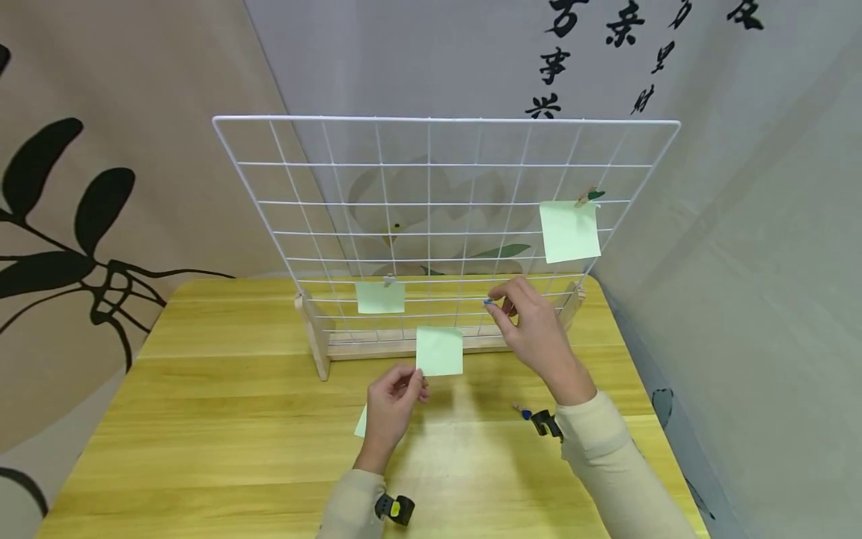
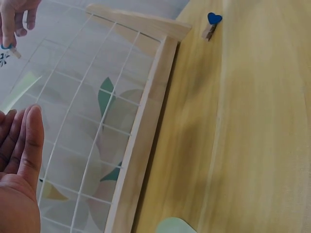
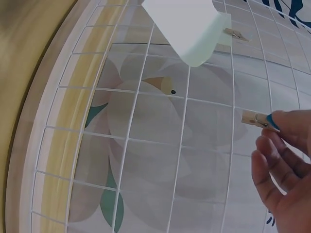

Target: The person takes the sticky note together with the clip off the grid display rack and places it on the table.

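A pale green paper note (image 1: 440, 352) is pinched at its lower left corner by my left hand (image 1: 392, 404), in front of the white wire grid (image 1: 429, 203). My right hand (image 1: 539, 329) pinches a small wooden clothespin (image 3: 255, 119) with a blue decoration, beside the grid's lower right part. Two other green notes hang on the grid: one at the upper right (image 1: 570, 232) under a clothespin with a green decoration (image 1: 591, 196), one at the lower left (image 1: 380, 297) under another clothespin (image 1: 389, 280).
A loose clothespin with a blue heart (image 2: 214, 22) lies on the wooden table (image 1: 222, 419), near my right wrist. Another green note (image 1: 361, 421) lies partly behind my left hand. The grid stands on a wooden base (image 1: 364, 349). Patterned curtains hang behind and beside the table.
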Tool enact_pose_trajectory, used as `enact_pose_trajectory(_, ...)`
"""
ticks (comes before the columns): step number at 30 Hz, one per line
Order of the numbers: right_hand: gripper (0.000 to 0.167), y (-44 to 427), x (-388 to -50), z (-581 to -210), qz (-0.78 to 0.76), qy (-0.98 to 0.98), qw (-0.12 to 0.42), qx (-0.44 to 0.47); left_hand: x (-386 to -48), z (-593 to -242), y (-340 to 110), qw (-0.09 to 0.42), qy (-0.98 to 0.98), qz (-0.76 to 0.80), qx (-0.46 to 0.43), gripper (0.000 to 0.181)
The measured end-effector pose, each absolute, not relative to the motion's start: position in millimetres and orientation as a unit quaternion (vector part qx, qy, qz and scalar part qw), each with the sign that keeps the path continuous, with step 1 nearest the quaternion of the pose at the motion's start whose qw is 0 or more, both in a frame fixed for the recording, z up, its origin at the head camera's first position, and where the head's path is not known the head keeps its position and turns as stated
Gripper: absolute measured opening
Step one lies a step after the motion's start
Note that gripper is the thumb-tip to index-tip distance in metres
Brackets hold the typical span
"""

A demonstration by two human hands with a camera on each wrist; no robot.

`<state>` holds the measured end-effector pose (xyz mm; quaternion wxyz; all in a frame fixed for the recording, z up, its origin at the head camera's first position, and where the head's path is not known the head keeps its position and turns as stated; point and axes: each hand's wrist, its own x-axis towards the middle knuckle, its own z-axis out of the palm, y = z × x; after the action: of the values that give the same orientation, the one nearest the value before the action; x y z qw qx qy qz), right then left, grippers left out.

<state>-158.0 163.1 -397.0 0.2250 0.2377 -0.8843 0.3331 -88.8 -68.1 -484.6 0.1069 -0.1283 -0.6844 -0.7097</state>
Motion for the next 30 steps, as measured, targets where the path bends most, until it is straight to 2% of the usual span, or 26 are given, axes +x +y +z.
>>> enact_pose_trajectory(16,0.012,172.2,-152.1,-410.4,0.327,-0.901,0.198,0.206,-81.3,-496.0,-66.4,0.075,-0.688,-0.717,-0.08,0.011)
enact_pose_trajectory(30,0.013,177.0,-147.6,-420.6,0.332,-0.905,0.187,0.19,-68.5,-505.8,-64.2,0.067,-0.667,-0.739,-0.067,0.012)
